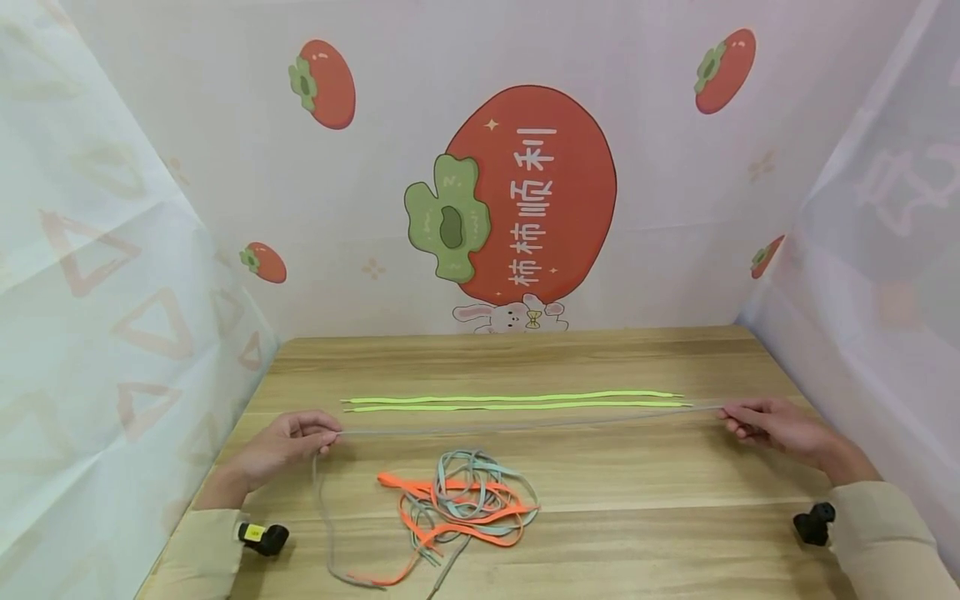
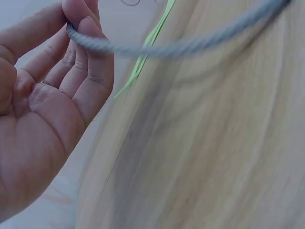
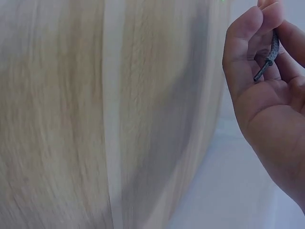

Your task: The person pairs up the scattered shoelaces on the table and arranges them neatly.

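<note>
A grey shoelace (image 1: 480, 430) is stretched across the table between my two hands. My left hand (image 1: 306, 436) pinches it between thumb and fingertips, and its loose tail hangs down to the tabletop. Over on the right, my right hand (image 1: 776, 427) pinches the lace near one end; the tipped end (image 3: 263, 69) pokes out beside the palm in the right wrist view. Just behind the stretched lace lie two yellow-green shoelaces (image 1: 510, 398), straight and side by side. Nearer me sits a tangle of orange laces (image 1: 468, 528) and grey-blue laces (image 1: 517, 475).
The wooden table (image 1: 637, 533) has a printed sheet (image 1: 675, 275) hung behind it and sheets at both sides. A black wrist device (image 1: 264, 537) sits by the left sleeve, another (image 1: 814, 524) by the right. The grey tail meets an orange lace end near the front.
</note>
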The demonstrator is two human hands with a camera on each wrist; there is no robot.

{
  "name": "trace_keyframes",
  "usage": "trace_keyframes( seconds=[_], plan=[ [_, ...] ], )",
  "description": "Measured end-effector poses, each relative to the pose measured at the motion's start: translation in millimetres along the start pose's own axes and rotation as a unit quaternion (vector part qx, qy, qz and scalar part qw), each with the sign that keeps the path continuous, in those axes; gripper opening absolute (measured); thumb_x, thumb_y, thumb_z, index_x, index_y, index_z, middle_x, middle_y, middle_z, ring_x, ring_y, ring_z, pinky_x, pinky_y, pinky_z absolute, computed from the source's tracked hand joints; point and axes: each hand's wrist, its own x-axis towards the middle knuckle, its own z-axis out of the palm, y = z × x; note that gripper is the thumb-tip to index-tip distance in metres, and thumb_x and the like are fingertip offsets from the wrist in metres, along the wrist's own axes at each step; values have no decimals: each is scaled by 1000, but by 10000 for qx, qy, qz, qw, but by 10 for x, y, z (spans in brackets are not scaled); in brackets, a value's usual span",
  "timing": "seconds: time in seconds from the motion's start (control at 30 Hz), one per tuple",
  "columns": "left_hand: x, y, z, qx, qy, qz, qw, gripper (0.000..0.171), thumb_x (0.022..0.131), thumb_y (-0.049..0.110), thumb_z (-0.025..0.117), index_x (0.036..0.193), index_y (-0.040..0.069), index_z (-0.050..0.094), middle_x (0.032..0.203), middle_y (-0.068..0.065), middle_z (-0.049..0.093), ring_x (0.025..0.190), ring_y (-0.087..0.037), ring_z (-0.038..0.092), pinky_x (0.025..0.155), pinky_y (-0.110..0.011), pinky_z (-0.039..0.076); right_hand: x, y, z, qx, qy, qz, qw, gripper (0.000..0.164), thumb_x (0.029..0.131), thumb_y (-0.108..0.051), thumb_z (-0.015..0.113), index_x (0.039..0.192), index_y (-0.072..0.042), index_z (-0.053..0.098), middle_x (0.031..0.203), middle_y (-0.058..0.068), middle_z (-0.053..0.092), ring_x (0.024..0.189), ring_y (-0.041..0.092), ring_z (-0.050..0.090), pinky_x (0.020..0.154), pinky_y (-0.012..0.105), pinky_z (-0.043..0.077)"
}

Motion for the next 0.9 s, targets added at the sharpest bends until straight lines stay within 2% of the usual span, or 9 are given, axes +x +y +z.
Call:
trace_keyframes(
  seconds=[0.23, 0.43, 0.63, 0.9],
  plan=[
    [-92, -51, -144, -24, 163, -62, 9998, 26, 109, -2, 50, 131, -12, 60, 112, 2, 78, 93, -1, 69, 81, -18, 58, -28, 85, -105, 188, 151, 196, 9995, 36, 116, -22, 43, 129, 1, 68, 102, -6, 72, 88, 1, 65, 81, 22, 61],
    [-191, -91, -281, -59, 400, -314, 9987, 25, 109, -1, 51, 129, -8, 64, 112, 1, 79, 91, -2, 69, 79, -17, 58, -18, 103, -147, 244, 217, 266, 9991, 36, 116, -22, 44, 128, 1, 69, 102, -7, 72, 87, 1, 65, 80, 22, 61],
    [-274, -121, -428, -114, 587, -444, 9972, 25, 110, 2, 50, 127, -2, 68, 115, 3, 79, 97, -3, 70, 84, -19, 60, 11, 96, -169, 224, 352, 295, 9987, 35, 116, -21, 43, 126, 0, 68, 101, -5, 71, 86, 2, 64, 79, 23, 61],
    [-318, -201, -633, -323, 538, -370, 9973, 31, 111, -2, 45, 128, 5, 71, 116, 6, 79, 102, -1, 72, 87, -18, 60, 3, 133, -241, 419, 561, 458, 9965, 32, 116, -21, 43, 117, -13, 74, 100, -9, 73, 86, 1, 65, 80, 22, 61]
  ],
)
